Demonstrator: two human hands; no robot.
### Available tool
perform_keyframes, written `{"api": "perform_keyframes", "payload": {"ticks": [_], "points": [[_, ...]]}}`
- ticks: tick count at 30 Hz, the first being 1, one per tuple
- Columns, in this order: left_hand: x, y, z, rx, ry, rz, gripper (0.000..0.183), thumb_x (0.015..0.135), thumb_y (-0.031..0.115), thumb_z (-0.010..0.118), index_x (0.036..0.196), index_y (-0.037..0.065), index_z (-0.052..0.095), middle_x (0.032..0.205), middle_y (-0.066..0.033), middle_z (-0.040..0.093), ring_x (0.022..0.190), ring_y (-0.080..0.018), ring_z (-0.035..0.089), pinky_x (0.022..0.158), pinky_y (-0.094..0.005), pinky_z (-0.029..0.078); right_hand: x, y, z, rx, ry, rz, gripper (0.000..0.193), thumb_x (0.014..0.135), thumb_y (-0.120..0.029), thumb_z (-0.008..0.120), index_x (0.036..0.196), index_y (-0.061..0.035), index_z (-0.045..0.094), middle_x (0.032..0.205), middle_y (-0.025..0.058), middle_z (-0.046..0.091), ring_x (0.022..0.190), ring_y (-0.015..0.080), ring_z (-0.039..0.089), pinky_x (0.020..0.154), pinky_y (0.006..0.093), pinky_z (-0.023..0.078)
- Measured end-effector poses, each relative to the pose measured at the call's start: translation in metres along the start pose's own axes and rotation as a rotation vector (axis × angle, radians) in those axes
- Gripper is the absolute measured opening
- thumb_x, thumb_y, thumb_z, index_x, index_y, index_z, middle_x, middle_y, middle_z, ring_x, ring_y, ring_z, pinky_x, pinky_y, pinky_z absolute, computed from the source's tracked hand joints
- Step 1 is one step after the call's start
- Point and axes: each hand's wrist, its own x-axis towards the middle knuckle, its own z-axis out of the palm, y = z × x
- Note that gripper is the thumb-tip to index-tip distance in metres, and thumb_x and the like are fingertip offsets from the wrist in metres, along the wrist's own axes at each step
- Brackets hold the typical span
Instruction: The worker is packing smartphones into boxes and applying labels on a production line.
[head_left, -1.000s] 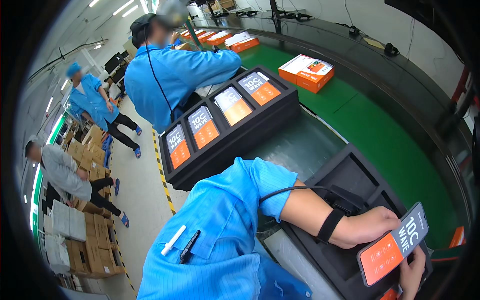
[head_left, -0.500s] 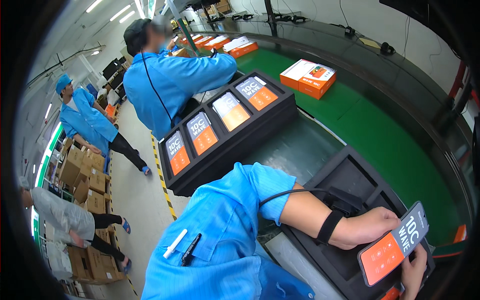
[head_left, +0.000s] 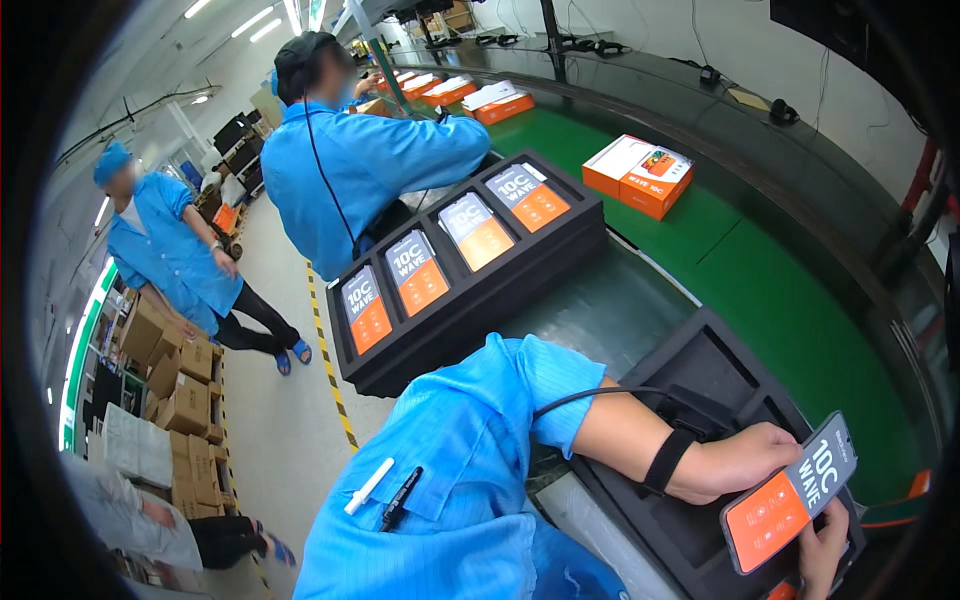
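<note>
A smartphone with an orange and grey printed front sits tilted between my two hands at the lower right. My left hand, with a black strap and small black device at its wrist, has its fingers curled at the phone's upper left edge; the fingertips are partly hidden behind it. My right hand grips the lower right edge, its other fingers out of sight. Below both hands lies a black foam tray with recessed compartments. Another black foam tray, further left, carries several similar phones in its slots.
An orange and white box stands on the green conveyor belt, with several more boxes farther up. A co-worker in blue leans over the bench beyond the filled tray. Two other people are in the aisle at left, near stacked cartons.
The view has shifted slightly. The phone stays between both hands with almost the same tilt. In the aisle, the person in blue has turned and come nearer; the person in white has moved lower.
</note>
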Motion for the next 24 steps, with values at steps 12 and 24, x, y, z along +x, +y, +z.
{"api": "perform_keyframes", "payload": {"ticks": [12, 24], "points": [[0.004, -0.014, -0.002, 0.096, 0.002, -0.023, 0.026, 0.097, 0.021, 0.045, 0.095, -0.001, 0.059, 0.085, -0.0025, 0.061, 0.079, -0.0068, 0.056, 0.073, -0.0237, 0.047, 0.005, 0.002, 0.005, -0.062, -0.019, 0.041, 0.041, 0.082, -0.01, 0.069, 0.117, 0.0022, 0.054, 0.115, 0.0139, 0.057, 0.108, 0.023, 0.054, 0.094, 0.033, 0.041], [-0.003, -0.007, -0.003, 0.073, 0.001, -0.042, 0.027, 0.097, 0.023, 0.045, 0.096, -0.001, 0.058, 0.085, -0.0026, 0.061, 0.077, -0.0068, 0.055, 0.072, -0.0236, 0.047, 0.02, 0.018, -0.017, 0.425, 0.187, -0.064, 0.026, 0.09, -0.003, 0.057, 0.114, 0.0061, 0.055, 0.1, 0.0066, 0.058, 0.098, 0.0138, 0.053, 0.09, 0.0268, 0.04]]}}
